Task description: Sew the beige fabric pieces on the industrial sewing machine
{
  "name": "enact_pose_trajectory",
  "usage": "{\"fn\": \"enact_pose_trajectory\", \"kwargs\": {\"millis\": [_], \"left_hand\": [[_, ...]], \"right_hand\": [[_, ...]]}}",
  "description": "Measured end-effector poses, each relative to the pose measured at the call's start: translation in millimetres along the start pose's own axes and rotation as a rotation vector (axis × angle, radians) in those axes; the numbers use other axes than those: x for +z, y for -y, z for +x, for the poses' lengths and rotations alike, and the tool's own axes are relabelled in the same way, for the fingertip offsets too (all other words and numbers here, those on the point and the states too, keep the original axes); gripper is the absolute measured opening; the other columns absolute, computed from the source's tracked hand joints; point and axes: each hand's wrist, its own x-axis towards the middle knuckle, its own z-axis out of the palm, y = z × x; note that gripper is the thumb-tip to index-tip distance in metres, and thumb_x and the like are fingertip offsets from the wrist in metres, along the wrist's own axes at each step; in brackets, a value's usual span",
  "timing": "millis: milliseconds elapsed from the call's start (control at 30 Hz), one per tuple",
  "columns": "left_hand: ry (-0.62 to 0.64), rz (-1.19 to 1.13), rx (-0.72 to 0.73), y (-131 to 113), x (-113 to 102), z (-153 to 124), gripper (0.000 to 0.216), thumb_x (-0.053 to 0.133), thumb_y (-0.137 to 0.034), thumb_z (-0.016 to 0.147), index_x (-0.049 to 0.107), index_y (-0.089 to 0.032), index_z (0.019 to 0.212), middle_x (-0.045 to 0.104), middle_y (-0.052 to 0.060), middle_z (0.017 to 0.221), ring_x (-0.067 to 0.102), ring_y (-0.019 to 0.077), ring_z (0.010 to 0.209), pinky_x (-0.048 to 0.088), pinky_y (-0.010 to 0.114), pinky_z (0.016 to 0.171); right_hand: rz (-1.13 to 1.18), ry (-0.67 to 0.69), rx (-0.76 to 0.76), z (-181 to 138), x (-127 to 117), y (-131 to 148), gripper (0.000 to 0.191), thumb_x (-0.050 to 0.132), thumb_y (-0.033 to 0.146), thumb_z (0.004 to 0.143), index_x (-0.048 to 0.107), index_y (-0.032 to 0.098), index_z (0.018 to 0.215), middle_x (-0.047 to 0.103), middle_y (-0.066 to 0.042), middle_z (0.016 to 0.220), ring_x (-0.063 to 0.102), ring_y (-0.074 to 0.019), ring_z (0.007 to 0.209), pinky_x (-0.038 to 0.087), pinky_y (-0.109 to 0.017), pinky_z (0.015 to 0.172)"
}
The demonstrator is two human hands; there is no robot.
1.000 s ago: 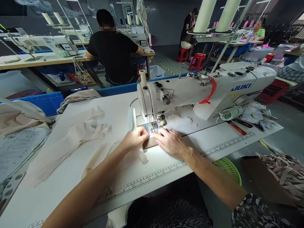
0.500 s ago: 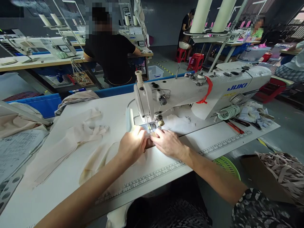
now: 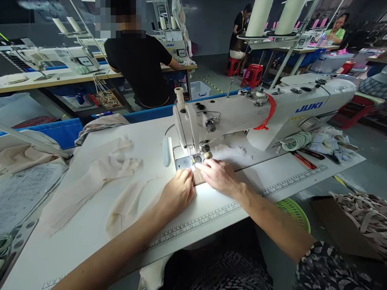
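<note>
A white JUKI sewing machine (image 3: 256,112) stands on a white table (image 3: 90,225) in front of me. Under its needle, lit by the machine's lamp, lies a small beige fabric piece (image 3: 198,176). My left hand (image 3: 177,193) has its fingers closed in a pinch on the piece's left edge, just in front of the metal needle plate (image 3: 184,162). Beside it, my right hand (image 3: 219,176) presses on the piece's right side with fingers bent down onto it, close to the presser foot.
Loose beige fabric strips (image 3: 99,171) lie on the table's left. Red-handled tools (image 3: 304,160) and a coiled white cord (image 3: 298,141) sit at the right. A green basket (image 3: 293,209) and a box of beige strips (image 3: 359,217) stand lower right. Other people work at tables behind.
My left hand has drawn back toward me and slightly right along the fabric piece. The right hand stays at the needle. The view shifted a little.
</note>
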Motion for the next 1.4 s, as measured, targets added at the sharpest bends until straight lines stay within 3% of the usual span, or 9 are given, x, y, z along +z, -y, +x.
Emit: {"fn": "enact_pose_trajectory", "kwargs": {"millis": [167,333,600,767,900,1100,1200,1400], "left_hand": [[0.037,-0.028,-0.048,10.4,10.0,6.9,0.034,0.043,-0.014,0.099,0.071,-0.01,0.118,0.073,0.02,0.111,0.068,0.0307,0.094,0.066,0.047,0.083],[0.042,-0.036,-0.062,13.1,15.1,10.7,0.032,0.045,-0.015,0.1,0.072,-0.012,0.118,0.073,0.02,0.11,0.068,0.0313,0.097,0.065,0.047,0.087],[0.022,-0.077,-0.049,14.2,16.3,10.3,0.033,0.047,-0.017,0.099,0.071,-0.011,0.12,0.072,0.019,0.111,0.067,0.0311,0.099,0.064,0.046,0.087],[0.025,-0.042,-0.035,14.7,15.5,9.4,0.035,0.045,-0.017,0.099,0.071,-0.01,0.121,0.073,0.02,0.115,0.067,0.0311,0.1,0.065,0.047,0.088],[0.031,-0.057,-0.05,15.4,16.1,8.6,0.039,0.046,-0.02,0.099,0.071,-0.011,0.128,0.074,0.02,0.119,0.068,0.0322,0.103,0.066,0.048,0.089],[0.009,-0.032,-0.041,15.4,16.9,9.7,0.037,0.045,-0.018,0.099,0.073,-0.012,0.123,0.075,0.02,0.119,0.069,0.0315,0.1,0.066,0.047,0.085],[-0.013,0.004,-0.018,19.3,17.4,11.5,0.032,0.045,-0.015,0.098,0.074,-0.013,0.112,0.076,0.018,0.114,0.068,0.0297,0.095,0.066,0.043,0.081],[-0.013,-0.023,-0.027,24.6,18.2,14.6,0.033,0.046,-0.016,0.1,0.071,-0.012,0.121,0.076,0.019,0.119,0.069,0.0298,0.101,0.065,0.042,0.086]], "right_hand": [[-0.009,-0.076,0.026,-0.2,5.6,-12.2,0.035,0.047,0.009,0.1,0.077,0.019,0.113,0.07,-0.007,0.097,0.06,-0.0183,0.079,0.043,-0.03,0.067],[-0.016,-0.066,0.039,-3.7,4.9,-14.5,0.036,0.049,0.008,0.095,0.077,0.02,0.114,0.07,-0.006,0.098,0.06,-0.0174,0.079,0.042,-0.029,0.067],[0.05,-0.017,0.105,-4.1,0.2,-8.7,0.034,0.05,0.011,0.101,0.076,0.023,0.118,0.074,-0.009,0.106,0.066,-0.0208,0.085,0.048,-0.032,0.072],[0.152,0.017,0.283,15.7,-8.5,-12.7,0.027,0.048,0.026,0.11,0.074,0.019,0.111,0.077,-0.01,0.11,0.069,-0.0195,0.087,0.042,-0.028,0.069],[0.217,0.055,0.35,31.6,-9.7,-21.8,0.022,0.051,0.027,0.11,0.072,0.022,0.106,0.08,-0.007,0.103,0.07,-0.0197,0.09,0.04,-0.027,0.072],[0.236,-0.064,0.336,22.0,-0.8,-25.7,0.028,0.047,0.035,0.111,0.072,0.023,0.103,0.079,-0.007,0.099,0.069,-0.0194,0.086,0.037,-0.027,0.068],[0.232,-0.052,0.322,18.6,0.8,-23.7,0.03,0.047,0.036,0.112,0.072,0.022,0.104,0.079,-0.006,0.096,0.068,-0.0192,0.084,0.036,-0.028,0.067],[0.214,-0.039,0.333,28.3,0.1,-24.9,0.028,0.051,0.033,0.111,0.074,0.022,0.097,0.078,-0.005,0.091,0.065,-0.0177,0.08,0.034,-0.027,0.067]]}}
